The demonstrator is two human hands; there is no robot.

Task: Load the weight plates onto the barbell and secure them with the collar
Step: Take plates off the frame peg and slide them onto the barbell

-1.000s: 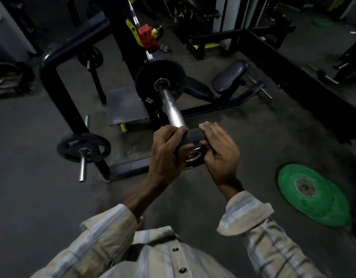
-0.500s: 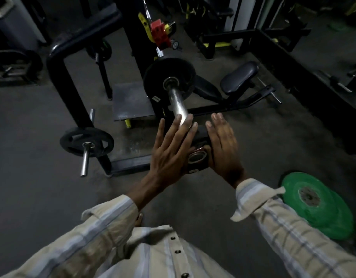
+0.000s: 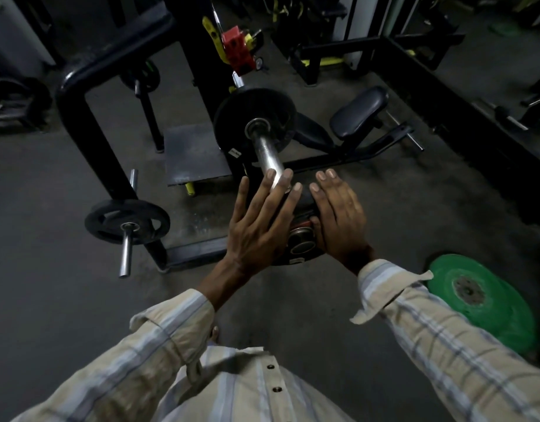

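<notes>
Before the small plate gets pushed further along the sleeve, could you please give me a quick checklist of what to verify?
1. Small plate threaded on the barbell sleeve: ok.
2. Left hand flat on the plate, fingers straight: ok.
3. Right hand flat on its other side: ok.
4. Bare sleeve up to the large plate: ok.
5. Collar at hand: cannot tell.
6. Green plate lies aside on the floor: ok.
</notes>
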